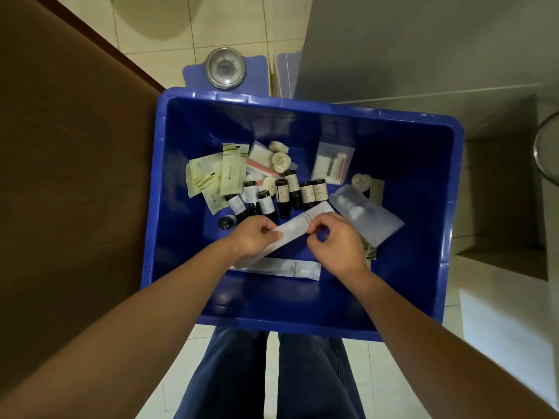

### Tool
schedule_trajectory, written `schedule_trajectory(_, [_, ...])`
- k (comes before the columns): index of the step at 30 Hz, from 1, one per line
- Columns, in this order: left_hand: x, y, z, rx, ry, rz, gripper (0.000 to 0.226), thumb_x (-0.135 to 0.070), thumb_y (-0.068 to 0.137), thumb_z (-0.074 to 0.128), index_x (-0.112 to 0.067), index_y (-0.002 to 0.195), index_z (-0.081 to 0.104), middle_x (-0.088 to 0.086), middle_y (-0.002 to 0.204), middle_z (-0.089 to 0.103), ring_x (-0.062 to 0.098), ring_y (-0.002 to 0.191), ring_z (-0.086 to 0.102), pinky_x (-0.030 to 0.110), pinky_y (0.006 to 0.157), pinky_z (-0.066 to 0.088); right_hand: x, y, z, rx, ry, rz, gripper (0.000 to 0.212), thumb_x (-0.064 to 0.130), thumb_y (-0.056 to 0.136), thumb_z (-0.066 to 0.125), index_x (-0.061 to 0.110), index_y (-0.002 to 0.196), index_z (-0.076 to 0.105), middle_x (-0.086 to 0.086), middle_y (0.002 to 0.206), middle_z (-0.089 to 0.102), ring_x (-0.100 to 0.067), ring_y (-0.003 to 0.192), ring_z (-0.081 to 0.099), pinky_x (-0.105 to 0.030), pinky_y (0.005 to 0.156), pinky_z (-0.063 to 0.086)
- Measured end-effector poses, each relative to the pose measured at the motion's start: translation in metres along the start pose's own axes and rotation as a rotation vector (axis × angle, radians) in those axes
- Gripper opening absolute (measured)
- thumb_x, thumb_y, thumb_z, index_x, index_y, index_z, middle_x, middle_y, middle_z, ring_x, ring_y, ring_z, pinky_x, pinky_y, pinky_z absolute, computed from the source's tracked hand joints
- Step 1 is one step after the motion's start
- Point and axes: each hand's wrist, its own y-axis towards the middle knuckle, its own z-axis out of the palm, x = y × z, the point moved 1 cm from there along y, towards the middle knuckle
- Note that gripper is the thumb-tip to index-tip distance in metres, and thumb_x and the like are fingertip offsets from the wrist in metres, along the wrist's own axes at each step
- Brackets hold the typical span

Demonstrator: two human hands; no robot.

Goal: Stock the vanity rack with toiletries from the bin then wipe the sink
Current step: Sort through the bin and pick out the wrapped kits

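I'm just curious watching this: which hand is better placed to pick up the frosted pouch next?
Probably the right. Both hands hold the white packet, but the right hand lies just beside the frosted pouch; the left hand is farther off.

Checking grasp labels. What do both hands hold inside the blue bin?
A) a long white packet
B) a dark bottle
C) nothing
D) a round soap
A: the left hand and the right hand both pinch the long white packet inside the blue bin; the dark bottles lie untouched beyond it.
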Motion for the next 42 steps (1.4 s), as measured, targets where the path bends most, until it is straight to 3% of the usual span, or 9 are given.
schedule_trajectory(3, [0.015,0.002,-0.009,-0.05,0.073,-0.006,0.011,-0.023,0.091,0.064,-0.014,0.096,0.06,0.002,0.093,0.061,0.018,0.088,0.056,0.03,0.081,0.045,-0.009,0.002,0.008,0.212,-0.032,0.167,0.019,0.01,0.082,0.06,0.027,0.085,0.065,0.011,0.087,0.065,-0.007,0.082,0.061,-0.028,0.074,0.053])
schedule_trajectory(9, [0.037,0.007,-0.018,-0.068,0.184,0.0,0.014,-0.028,0.089,0.065,-0.029,0.082,0.053,0.003,0.1,0.067,0.022,0.096,0.063,0.043,0.092,0.05,-0.017,0.006,0.037,0.583,-0.284,0.227,0.044,0.015,0.084,0.063,0.027,0.126,0.06,0.007,0.128,0.061,-0.013,0.119,0.056,-0.035,0.098,0.049])
schedule_trajectory(14, [0.042,0.007,-0.019,-0.056,0.238,0.023,0.012,-0.03,0.09,0.063,-0.031,0.083,0.053,-0.001,0.103,0.067,0.019,0.098,0.062,0.042,0.093,0.05,-0.02,0.006,0.054,0.633,-0.388,0.282,0.049,0.018,0.085,0.061,0.031,0.131,0.052,0.003,0.13,0.057,-0.016,0.12,0.053,-0.036,0.095,0.049])
schedule_trajectory(18, [0.041,0.008,-0.016,-0.041,0.27,0.045,0.011,-0.03,0.09,0.061,-0.031,0.084,0.052,-0.003,0.101,0.066,0.019,0.097,0.062,0.041,0.091,0.049,-0.023,0.005,0.057,0.647,-0.498,0.287,0.037,0.019,0.086,0.059,0.029,0.122,0.053,0.001,0.121,0.058,-0.02,0.109,0.054,-0.03,0.078,0.044])
schedule_trajectory(27, [0.04,0.008,-0.009,-0.045,0.308,0.036,0.008,-0.033,0.094,0.056,-0.027,0.097,0.051,-0.006,0.101,0.06,0.018,0.097,0.059,0.038,0.09,0.048,-0.015,-0.002,0.053,0.63,-0.822,0.207,0.021,0.016,0.088,0.059,0.021,0.107,0.064,-0.002,0.103,0.064,-0.022,0.097,0.056,-0.031,0.076,0.04])
schedule_trajectory(32, [0.037,0.003,-0.004,-0.052,0.317,0.077,0.008,-0.027,0.096,0.052,-0.02,0.098,0.049,0.0,0.1,0.058,0.021,0.097,0.056,0.036,0.087,0.045,-0.014,0.001,0.046,0.611,-0.592,0.252,0.011,0.016,0.086,0.06,0.023,0.088,0.068,0.003,0.098,0.068,-0.02,0.091,0.062,-0.03,0.067,0.046])
schedule_trajectory(35, [0.035,-0.001,-0.001,-0.062,0.321,0.089,0.009,-0.026,0.096,0.051,-0.018,0.099,0.049,0.001,0.097,0.058,0.022,0.095,0.057,0.039,0.087,0.046,-0.011,-0.004,0.035,0.605,-0.375,0.258,0.02,0.015,0.084,0.063,0.03,0.071,0.062,0.008,0.089,0.068,-0.016,0.085,0.063,-0.032,0.069,0.053])
schedule_trajectory(38, [0.027,-0.008,0.002,-0.055,0.327,0.1,0.009,-0.027,0.098,0.049,-0.018,0.099,0.047,0.001,0.094,0.057,0.022,0.092,0.057,0.038,0.084,0.046,0.0,-0.015,0.018,0.534,-0.165,0.267,0.015,0.014,0.083,0.065,0.027,0.075,0.066,0.009,0.079,0.066,-0.013,0.078,0.063,-0.032,0.073,0.056])
schedule_trajectory(42, [0.007,-0.027,0.007,-0.049,0.323,0.145,0.009,-0.025,0.1,0.046,-0.017,0.098,0.045,-0.002,0.08,0.052,0.019,0.078,0.052,0.034,0.071,0.041,0.019,-0.035,-0.009,0.408,0.04,0.306,0.012,0.012,0.085,0.062,0.019,0.081,0.071,0.003,0.085,0.068,-0.019,0.073,0.069,-0.034,0.066,0.061])
